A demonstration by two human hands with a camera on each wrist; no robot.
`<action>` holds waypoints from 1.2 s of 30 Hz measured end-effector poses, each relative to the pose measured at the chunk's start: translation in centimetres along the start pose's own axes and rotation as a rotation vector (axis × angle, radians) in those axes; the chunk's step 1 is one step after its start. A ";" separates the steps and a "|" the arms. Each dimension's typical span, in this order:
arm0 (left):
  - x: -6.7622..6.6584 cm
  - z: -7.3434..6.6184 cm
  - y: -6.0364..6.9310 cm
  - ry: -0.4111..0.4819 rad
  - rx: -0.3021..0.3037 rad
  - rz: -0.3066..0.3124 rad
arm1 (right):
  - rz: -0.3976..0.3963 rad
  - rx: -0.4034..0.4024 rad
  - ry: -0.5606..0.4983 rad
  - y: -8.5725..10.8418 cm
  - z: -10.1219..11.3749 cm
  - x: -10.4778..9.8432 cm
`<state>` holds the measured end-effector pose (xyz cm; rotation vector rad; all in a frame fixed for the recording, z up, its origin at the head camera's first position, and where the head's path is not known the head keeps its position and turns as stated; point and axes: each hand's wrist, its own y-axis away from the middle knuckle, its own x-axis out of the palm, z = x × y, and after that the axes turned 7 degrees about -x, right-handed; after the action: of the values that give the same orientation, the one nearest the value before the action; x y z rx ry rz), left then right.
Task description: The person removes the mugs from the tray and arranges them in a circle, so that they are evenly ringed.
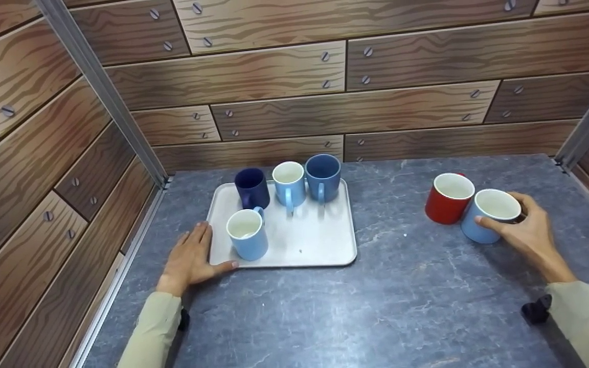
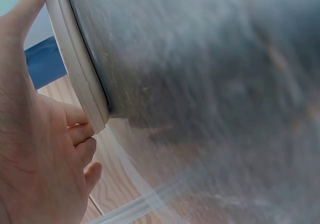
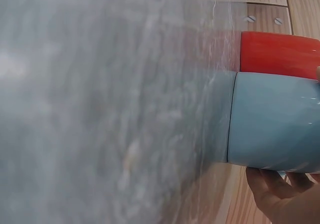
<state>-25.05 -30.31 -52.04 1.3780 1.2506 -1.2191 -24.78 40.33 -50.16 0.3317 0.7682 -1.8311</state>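
At the right, my right hand [image 1: 527, 230] grips a light blue mug [image 1: 480, 225], thumb on its near side and fingers round the far right side. Beside that mug stands a red mug [image 1: 443, 204]; in the right wrist view the blue mug [image 3: 275, 124] sits upright on the table, fingers against its side. My left hand [image 1: 189, 258] rests at the front left corner of a white tray [image 1: 304, 240], thumb along the front edge, fingers touching the left edge. On the tray's front left stands another light blue mug [image 1: 251, 243].
A navy mug [image 1: 253, 191], a light blue mug [image 1: 290, 191] and a darker blue mug [image 1: 323, 179] stand along the tray's back. Wood-patterned walls [image 1: 284, 117] bound the grey marbled table [image 1: 376, 306] at the back and sides.
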 end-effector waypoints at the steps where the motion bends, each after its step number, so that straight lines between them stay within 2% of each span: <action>1: 0.0 0.0 0.0 0.001 0.002 0.000 | 0.002 0.003 0.001 0.0 0.0 0.0; 16: 0.1 0.0 0.0 -0.002 0.014 -0.017 | -0.007 -0.012 -0.021 -0.1 -0.2 0.2; 22: 0.1 0.1 0.0 -0.004 0.007 -0.011 | 0.079 -0.001 0.034 -0.4 0.5 -0.1; 26: 0.0 0.1 0.0 0.000 0.005 -0.004 | 0.132 -0.003 0.116 -0.6 2.0 -0.7; 31: 0.1 0.2 0.0 -0.003 0.009 -0.003 | 0.083 -0.088 0.225 -0.5 5.0 -0.6; 33: 0.1 0.1 0.0 -0.005 0.010 -0.009 | 0.067 -0.141 0.229 -0.5 6.4 -0.2; 36: 0.0 0.0 0.0 -0.003 0.015 -0.014 | 0.072 -0.211 0.171 -0.5 8.5 0.7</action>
<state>-25.09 -30.30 -52.07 1.3796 1.2538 -1.2418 -24.42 34.41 -43.97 0.3766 1.0449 -1.6516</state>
